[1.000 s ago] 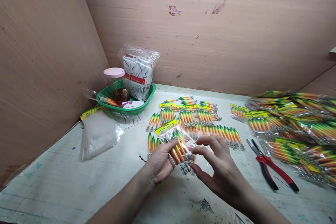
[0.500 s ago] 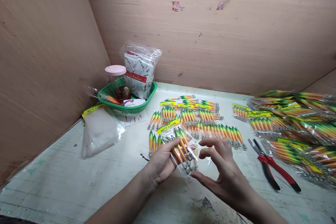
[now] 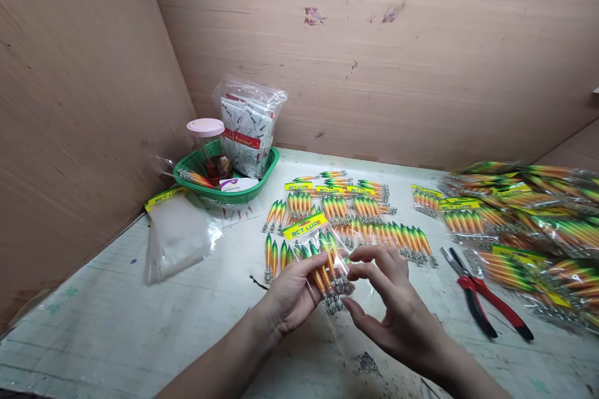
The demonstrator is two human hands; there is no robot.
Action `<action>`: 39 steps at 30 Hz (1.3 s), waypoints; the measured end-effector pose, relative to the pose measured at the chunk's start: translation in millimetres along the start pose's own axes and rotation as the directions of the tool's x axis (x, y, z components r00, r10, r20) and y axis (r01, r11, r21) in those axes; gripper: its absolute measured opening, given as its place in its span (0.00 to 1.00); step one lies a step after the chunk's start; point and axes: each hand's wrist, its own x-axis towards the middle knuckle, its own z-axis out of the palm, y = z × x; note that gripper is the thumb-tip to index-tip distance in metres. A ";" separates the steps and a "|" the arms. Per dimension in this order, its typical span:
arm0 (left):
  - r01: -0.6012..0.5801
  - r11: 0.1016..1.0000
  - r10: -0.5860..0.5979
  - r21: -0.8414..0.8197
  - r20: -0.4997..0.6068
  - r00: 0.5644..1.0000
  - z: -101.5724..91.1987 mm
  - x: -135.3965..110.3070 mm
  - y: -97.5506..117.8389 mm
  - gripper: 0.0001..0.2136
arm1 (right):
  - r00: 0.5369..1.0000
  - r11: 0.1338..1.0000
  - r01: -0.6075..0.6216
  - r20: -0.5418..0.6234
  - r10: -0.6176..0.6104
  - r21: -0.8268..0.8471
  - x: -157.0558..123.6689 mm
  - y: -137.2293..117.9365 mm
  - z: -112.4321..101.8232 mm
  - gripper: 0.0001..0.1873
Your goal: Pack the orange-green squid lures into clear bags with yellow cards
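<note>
My left hand (image 3: 292, 293) grips a clear plastic bag with a yellow "BCT LURE" header (image 3: 305, 226), thumb on top. Inside it are several green-and-orange fishing lures (image 3: 333, 252), their metal hooks bunched at the lower end. Close to the bag's right side, my right hand (image 3: 386, 290) has its thumb and fingers curved and apart, the fingertips at or near the plastic; whether they touch it I cannot tell. Beyond both hands lie rows of loose lures (image 3: 409, 237) and several filled bags (image 3: 336, 202) on the table.
Flat clear bags (image 3: 180, 230) are stacked at left. Behind them stands a green basket (image 3: 229, 196) with a pink-lidded jar (image 3: 206, 131) and a bag of packets (image 3: 250, 131). Red-handled pliers (image 3: 489, 296) lie at right beside a pile of bagged lures (image 3: 528, 224).
The bag in my left hand has turned a little more upright, with its header facing me more. My right hand has shifted slightly left, nearer the bag's edge.
</note>
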 end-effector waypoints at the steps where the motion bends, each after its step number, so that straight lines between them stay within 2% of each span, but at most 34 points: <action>1: 0.000 1.000 0.000 -0.004 0.011 1.000 0.1 -0.3 -0.4 0.09 | 1.000 1.000 0.005 -0.003 -0.005 -0.003 0.0 -0.4 1.2 0.11; 8: 0.005 1.000 -0.005 -0.002 -0.023 1.000 0.0 1.9 -0.4 0.09 | 0.999 1.000 -0.021 -0.050 0.020 -0.022 -1.0 0.9 3.5 0.09; 14: -0.028 0.999 0.022 -0.038 -0.151 0.988 0.9 4.1 -0.1 0.10 | 0.981 0.998 -0.067 -0.185 0.063 -0.015 -7.9 -0.8 0.2 0.07; 16: -0.027 0.999 0.018 -0.047 -0.175 0.984 0.7 4.6 0.1 0.10 | 0.979 0.999 -0.042 -0.199 0.040 -0.008 -9.5 -5.8 -0.9 0.06; 19: -0.045 0.998 0.033 -0.052 -0.200 0.979 0.4 5.1 0.5 0.10 | 0.987 0.999 0.026 -0.160 -0.020 0.032 -10.6 -13.8 0.4 0.05; 22: -0.061 0.996 0.048 -0.059 -0.206 0.977 0.9 4.7 0.1 0.10 | 0.984 0.998 0.034 -0.177 -0.026 0.044 -11.4 -18.8 6.5 0.04; 30: -0.073 0.997 0.064 -0.033 -0.211 0.975 2.6 2.5 -3.5 0.13 | 0.976 0.997 -0.036 -0.212 0.050 0.068 -9.0 -25.2 15.1 0.09; 35: -0.095 0.994 0.082 -0.057 -0.200 0.976 2.1 3.3 -6.0 0.12 | 0.964 0.993 -0.087 -0.245 0.103 0.073 -7.4 -23.9 15.8 0.07; 39: -0.069 0.997 0.061 -0.036 -0.186 0.981 2.6 2.9 -6.2 0.12 | 0.962 0.992 -0.112 -0.245 0.123 0.060 -7.9 -21.1 17.1 0.06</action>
